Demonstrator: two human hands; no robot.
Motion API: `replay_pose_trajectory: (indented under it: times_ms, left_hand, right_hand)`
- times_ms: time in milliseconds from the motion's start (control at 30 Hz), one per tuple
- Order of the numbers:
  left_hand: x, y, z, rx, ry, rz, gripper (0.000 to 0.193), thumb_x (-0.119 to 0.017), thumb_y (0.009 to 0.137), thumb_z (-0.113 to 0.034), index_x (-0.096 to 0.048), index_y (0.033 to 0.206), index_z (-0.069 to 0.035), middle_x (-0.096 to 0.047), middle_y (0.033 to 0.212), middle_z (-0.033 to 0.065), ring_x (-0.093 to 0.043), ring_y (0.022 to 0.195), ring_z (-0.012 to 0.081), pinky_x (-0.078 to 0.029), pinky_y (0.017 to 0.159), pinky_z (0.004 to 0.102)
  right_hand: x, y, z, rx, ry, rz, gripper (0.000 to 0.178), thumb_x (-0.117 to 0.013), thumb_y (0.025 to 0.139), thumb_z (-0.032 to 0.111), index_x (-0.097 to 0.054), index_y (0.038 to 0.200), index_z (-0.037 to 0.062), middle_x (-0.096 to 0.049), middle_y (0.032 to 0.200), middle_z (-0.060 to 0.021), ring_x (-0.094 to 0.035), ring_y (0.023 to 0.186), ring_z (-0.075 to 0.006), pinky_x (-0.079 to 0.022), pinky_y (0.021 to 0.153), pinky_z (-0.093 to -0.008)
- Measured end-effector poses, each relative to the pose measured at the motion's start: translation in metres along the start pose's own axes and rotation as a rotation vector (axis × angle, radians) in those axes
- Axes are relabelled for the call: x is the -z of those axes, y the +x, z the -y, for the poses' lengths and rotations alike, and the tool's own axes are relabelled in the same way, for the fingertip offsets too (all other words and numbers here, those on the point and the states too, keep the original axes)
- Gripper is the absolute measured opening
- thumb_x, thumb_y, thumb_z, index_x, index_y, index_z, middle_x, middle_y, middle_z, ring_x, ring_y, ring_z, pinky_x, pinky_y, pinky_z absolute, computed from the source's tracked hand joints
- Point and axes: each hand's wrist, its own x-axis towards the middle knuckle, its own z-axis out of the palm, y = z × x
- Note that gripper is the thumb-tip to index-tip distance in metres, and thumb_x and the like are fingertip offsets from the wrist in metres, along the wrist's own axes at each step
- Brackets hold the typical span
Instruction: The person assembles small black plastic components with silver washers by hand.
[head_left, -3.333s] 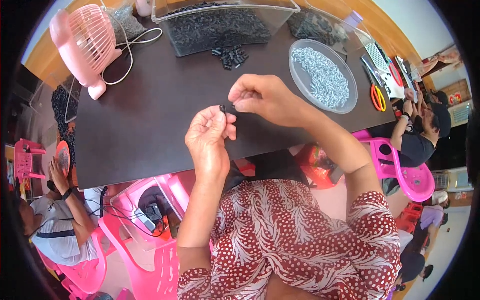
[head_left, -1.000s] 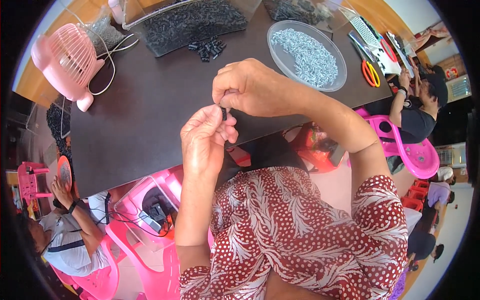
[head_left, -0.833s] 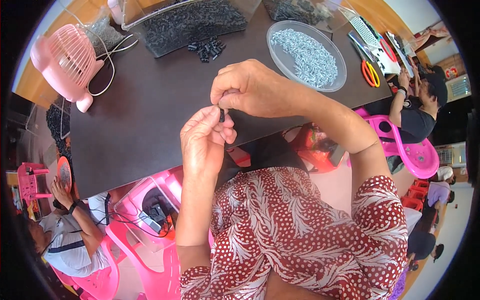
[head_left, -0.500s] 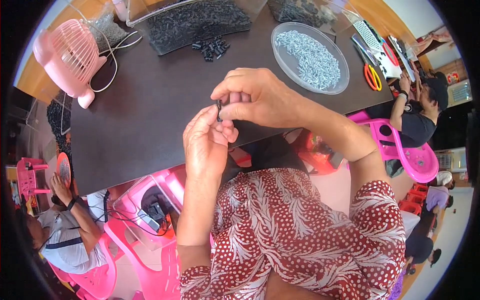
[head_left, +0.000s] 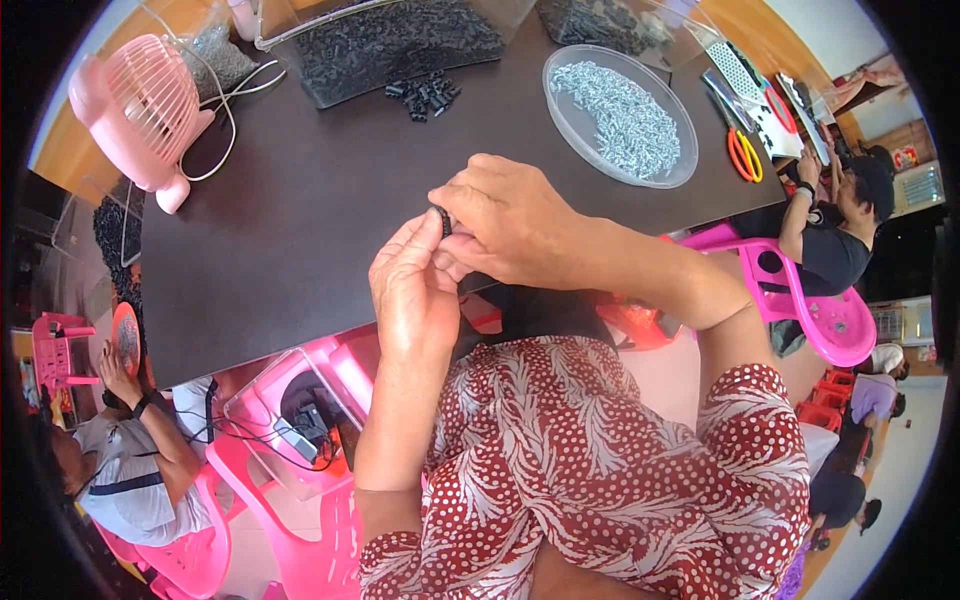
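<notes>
My left hand [head_left: 412,290] pinches a small black plastic piece [head_left: 446,222] between thumb and fingers, above the table's near edge. Closed over the same piece from the right is my right hand [head_left: 510,222], its fingertips meeting those of the left. Most of the piece is hidden by the fingers, so its exact shape cannot be made out. Farther off lies a small pile of black plastic pieces [head_left: 425,95]. A round clear tray [head_left: 567,130] holding many small silvery metal parts is to the right of the pile.
Clear bins of black parts [head_left: 400,45] line the far side of the dark table [head_left: 270,260]. A pink fan [head_left: 140,110] with a white cable stands at left. Orange-handled scissors [head_left: 742,155] lie at right. Co-workers sit left and right; a pink chair [head_left: 310,520] is nearby.
My right hand has lowered and curled in closer around the black piece, covering more of it. The left hand has shifted slightly to the right.
</notes>
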Motion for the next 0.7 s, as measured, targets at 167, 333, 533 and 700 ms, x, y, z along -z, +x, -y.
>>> replay_pose_trajectory:
  times_ms: [167,333,533,700]
  left_hand:
    - [-0.004,-0.002,0.001,-0.008,-0.01,-0.056,0.014,-0.055,0.088,-0.011,-0.061,0.095,-0.001,-0.063,0.087,0.0068,-0.06,0.074,0.0149,-0.051,0.064,0.0272]
    - [-0.001,0.0,0.001,-0.016,-0.055,-0.088,0.015,-0.055,0.088,-0.011,-0.058,0.091,0.004,-0.063,0.085,0.0119,-0.062,0.071,0.0192,-0.051,0.067,0.0303]
    - [0.01,0.003,0.0,-0.014,-0.004,0.009,0.016,-0.055,0.088,-0.013,-0.059,0.09,0.003,-0.062,0.083,0.0108,-0.062,0.07,0.0187,-0.051,0.065,0.0296]
    - [0.001,0.001,-0.005,-0.102,0.165,-0.106,0.011,-0.058,0.082,-0.002,-0.06,0.089,0.006,-0.062,0.079,0.0104,-0.061,0.066,0.0171,-0.051,0.059,0.0279]
  right_hand:
    - [-0.001,-0.001,0.0,0.05,-0.014,-0.009,0.04,-0.068,0.06,0.009,-0.056,0.096,-0.0034,-0.058,0.083,-0.0125,-0.054,0.072,-0.0286,-0.047,0.061,-0.0367]
    - [-0.006,-0.006,0.004,0.049,-0.069,-0.024,0.041,-0.068,0.061,0.009,-0.055,0.098,-0.0035,-0.057,0.086,-0.0126,-0.054,0.074,-0.0285,-0.047,0.063,-0.0362]
    - [-0.011,-0.008,0.004,0.051,-0.121,-0.068,0.044,-0.068,0.06,0.008,-0.054,0.099,-0.0041,-0.057,0.086,-0.0124,-0.054,0.074,-0.0282,-0.047,0.065,-0.036]
    - [-0.013,-0.008,0.0,0.012,-0.043,-0.038,0.045,-0.068,0.059,0.008,-0.054,0.1,-0.0044,-0.057,0.085,-0.0123,-0.054,0.074,-0.0281,-0.047,0.065,-0.0362]
